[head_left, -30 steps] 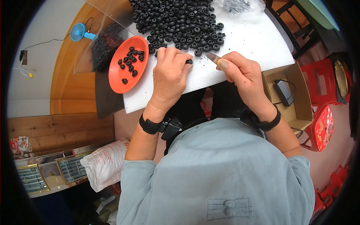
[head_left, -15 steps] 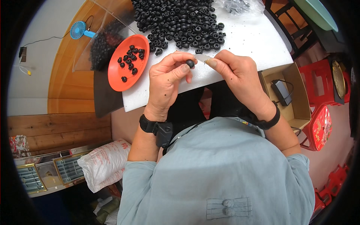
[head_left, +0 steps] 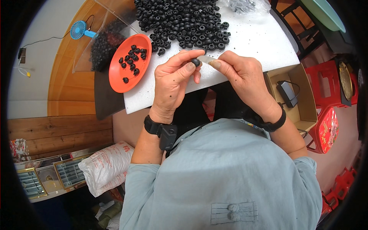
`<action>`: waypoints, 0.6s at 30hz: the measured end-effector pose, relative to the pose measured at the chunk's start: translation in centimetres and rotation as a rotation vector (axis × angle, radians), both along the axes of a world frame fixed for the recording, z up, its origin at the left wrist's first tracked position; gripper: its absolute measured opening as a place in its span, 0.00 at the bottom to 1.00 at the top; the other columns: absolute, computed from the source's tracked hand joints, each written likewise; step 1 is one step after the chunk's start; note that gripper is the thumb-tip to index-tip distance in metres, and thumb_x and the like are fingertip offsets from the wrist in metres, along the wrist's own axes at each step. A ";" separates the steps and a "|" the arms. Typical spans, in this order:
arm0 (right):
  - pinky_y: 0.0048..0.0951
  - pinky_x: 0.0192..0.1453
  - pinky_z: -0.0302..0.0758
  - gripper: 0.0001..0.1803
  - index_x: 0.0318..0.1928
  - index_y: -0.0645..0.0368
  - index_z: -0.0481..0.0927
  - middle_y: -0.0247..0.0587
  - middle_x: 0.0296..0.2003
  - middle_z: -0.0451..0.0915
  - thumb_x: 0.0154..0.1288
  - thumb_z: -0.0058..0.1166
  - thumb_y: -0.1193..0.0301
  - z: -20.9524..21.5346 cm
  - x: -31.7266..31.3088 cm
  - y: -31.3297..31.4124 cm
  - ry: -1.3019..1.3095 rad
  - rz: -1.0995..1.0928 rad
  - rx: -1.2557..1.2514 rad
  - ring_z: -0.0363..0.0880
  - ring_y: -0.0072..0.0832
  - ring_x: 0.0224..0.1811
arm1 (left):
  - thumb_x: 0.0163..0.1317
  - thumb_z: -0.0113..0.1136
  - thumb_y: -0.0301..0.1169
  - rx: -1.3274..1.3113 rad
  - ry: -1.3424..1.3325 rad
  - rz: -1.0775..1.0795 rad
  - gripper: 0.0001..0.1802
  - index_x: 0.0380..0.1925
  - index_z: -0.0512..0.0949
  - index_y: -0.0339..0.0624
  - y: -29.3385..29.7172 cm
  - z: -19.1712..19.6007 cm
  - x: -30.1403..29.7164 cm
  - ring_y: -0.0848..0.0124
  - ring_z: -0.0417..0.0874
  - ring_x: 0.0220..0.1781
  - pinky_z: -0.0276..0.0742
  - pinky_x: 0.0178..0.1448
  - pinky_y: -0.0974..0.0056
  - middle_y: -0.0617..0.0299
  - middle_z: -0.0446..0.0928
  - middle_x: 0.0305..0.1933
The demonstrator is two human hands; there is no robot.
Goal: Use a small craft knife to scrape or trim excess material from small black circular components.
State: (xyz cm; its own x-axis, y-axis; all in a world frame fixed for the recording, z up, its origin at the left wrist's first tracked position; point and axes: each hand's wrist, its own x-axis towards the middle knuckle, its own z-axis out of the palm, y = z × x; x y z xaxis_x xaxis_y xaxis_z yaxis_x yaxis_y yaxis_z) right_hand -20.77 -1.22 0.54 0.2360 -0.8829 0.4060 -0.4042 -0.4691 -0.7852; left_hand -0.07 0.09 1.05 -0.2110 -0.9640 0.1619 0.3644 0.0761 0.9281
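- One black knob (head_left: pixel 195 62) sits at the tips of the left hand (head_left: pixel 174 78), pinched with the thumb at its seven o'clock and the forefinger crossing above it at twelve.
- One small knife (head_left: pixel 207 59) is gripped in the right hand (head_left: pixel 243 74), thumb pressed along it; only the pale blade shows, at the knob's three o'clock, and the rest is hidden in the fist. Whether its edge touches the knob is hard to tell.
- One orange plate (head_left: pixel 116 74), at the left hand's ten o'clock, holds about fourteen loose knobs, some overlapping.
- One heap of black knobs (head_left: pixel 176 25) lies at twelve o'clock on the white board (head_left: pixel 255 42), too many to count and cut off by the top edge.
- One clear bag (head_left: pixel 258 5), at one o'clock, is also cut off.
- One cardboard box (head_left: pixel 308 105), at the right hand's four o'clock, holds one black adapter (head_left: pixel 287 94).
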 end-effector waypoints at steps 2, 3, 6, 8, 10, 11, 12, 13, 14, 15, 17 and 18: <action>0.36 0.25 0.71 0.18 0.32 0.57 0.83 0.40 0.14 0.76 0.74 0.58 0.57 0.0 0.0 0.0 -0.001 0.002 0.000 0.79 0.37 0.18 | 0.71 0.60 0.22 -0.014 -0.007 0.006 0.16 0.57 0.82 0.29 0.0 0.0 -0.1 0.69 0.79 0.39 0.78 0.43 0.68 0.57 0.80 0.45; 0.36 0.25 0.71 0.18 0.32 0.57 0.83 0.40 0.14 0.76 0.74 0.58 0.57 0.0 0.0 0.0 0.000 0.002 0.000 0.79 0.36 0.18 | 0.71 0.60 0.22 -0.015 -0.007 0.006 0.16 0.57 0.82 0.29 0.0 0.0 -0.1 0.69 0.79 0.39 0.78 0.43 0.68 0.57 0.80 0.45; 0.36 0.24 0.71 0.18 0.32 0.57 0.83 0.40 0.14 0.76 0.74 0.58 0.57 0.0 0.0 0.0 0.005 0.002 -0.002 0.79 0.36 0.18 | 0.71 0.59 0.22 -0.027 -0.018 0.001 0.16 0.56 0.82 0.28 -0.1 -0.1 0.0 0.69 0.79 0.39 0.78 0.43 0.68 0.57 0.80 0.46; 0.36 0.24 0.71 0.18 0.32 0.57 0.83 0.40 0.14 0.76 0.74 0.58 0.57 -0.1 0.0 0.0 0.009 0.001 -0.004 0.79 0.36 0.18 | 0.71 0.59 0.22 -0.036 -0.016 0.000 0.15 0.55 0.82 0.28 -0.1 -0.2 -0.1 0.69 0.79 0.39 0.78 0.43 0.68 0.57 0.80 0.46; 0.36 0.24 0.71 0.18 0.31 0.57 0.83 0.40 0.15 0.76 0.74 0.57 0.57 -0.2 0.0 0.0 0.012 0.000 -0.020 0.79 0.37 0.18 | 0.71 0.59 0.22 -0.024 -0.017 0.007 0.15 0.55 0.82 0.28 0.0 -0.1 -0.2 0.69 0.79 0.39 0.78 0.44 0.68 0.57 0.79 0.46; 0.36 0.24 0.71 0.18 0.31 0.57 0.83 0.40 0.15 0.76 0.74 0.57 0.57 -0.3 0.0 0.0 0.012 0.000 -0.019 0.79 0.37 0.18 | 0.71 0.59 0.22 -0.011 -0.018 0.013 0.15 0.55 0.82 0.28 0.1 0.0 -0.2 0.69 0.79 0.38 0.78 0.44 0.68 0.57 0.79 0.46; 0.36 0.24 0.71 0.18 0.31 0.57 0.83 0.40 0.15 0.76 0.74 0.57 0.57 -0.3 0.0 0.0 0.011 0.000 -0.025 0.79 0.37 0.18 | 0.71 0.59 0.22 -0.011 -0.018 0.013 0.15 0.55 0.82 0.28 0.0 -0.1 -0.2 0.69 0.79 0.38 0.78 0.44 0.68 0.57 0.79 0.46; 0.36 0.24 0.71 0.18 0.31 0.56 0.83 0.40 0.15 0.76 0.74 0.57 0.56 -0.4 0.0 0.0 0.011 -0.001 -0.031 0.79 0.37 0.18 | 0.71 0.59 0.22 -0.020 -0.019 0.013 0.15 0.55 0.82 0.28 0.0 -0.1 -0.2 0.69 0.79 0.38 0.78 0.44 0.68 0.57 0.79 0.45; 0.36 0.24 0.71 0.18 0.31 0.56 0.83 0.40 0.15 0.76 0.74 0.57 0.56 -0.4 0.0 0.0 0.011 -0.002 -0.030 0.79 0.37 0.18 | 0.71 0.59 0.22 -0.028 -0.021 0.012 0.15 0.55 0.82 0.28 0.0 -0.2 -0.2 0.68 0.79 0.38 0.78 0.44 0.68 0.57 0.79 0.45; 0.36 0.24 0.71 0.18 0.31 0.56 0.83 0.40 0.15 0.76 0.74 0.57 0.56 -0.4 0.0 0.0 0.009 -0.002 -0.033 0.79 0.37 0.18 | 0.71 0.59 0.22 -0.027 -0.021 0.011 0.15 0.55 0.82 0.28 0.0 -0.2 -0.2 0.68 0.79 0.38 0.78 0.44 0.68 0.57 0.79 0.45; 0.37 0.24 0.71 0.18 0.31 0.56 0.83 0.40 0.15 0.75 0.74 0.57 0.56 -0.5 0.0 0.0 0.007 -0.003 -0.036 0.79 0.37 0.18 | 0.71 0.59 0.22 -0.029 -0.024 0.012 0.15 0.55 0.82 0.28 0.0 -0.1 -0.3 0.68 0.79 0.38 0.78 0.44 0.68 0.56 0.79 0.46; 0.37 0.24 0.71 0.18 0.31 0.56 0.82 0.40 0.15 0.75 0.74 0.58 0.56 -0.5 0.1 0.0 0.004 -0.007 -0.040 0.79 0.37 0.18 | 0.71 0.59 0.22 -0.028 -0.025 0.012 0.15 0.55 0.82 0.28 0.0 -0.1 -0.3 0.68 0.79 0.38 0.78 0.44 0.68 0.56 0.79 0.46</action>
State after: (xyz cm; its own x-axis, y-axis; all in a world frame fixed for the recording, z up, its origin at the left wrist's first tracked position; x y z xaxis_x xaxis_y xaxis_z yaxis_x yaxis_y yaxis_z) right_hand -20.69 -1.20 -0.01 0.2312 -0.8677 0.4401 -0.4108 -0.4971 -0.7643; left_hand -0.32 0.11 0.91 -0.2037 -0.9616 0.1839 0.3404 0.1065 0.9342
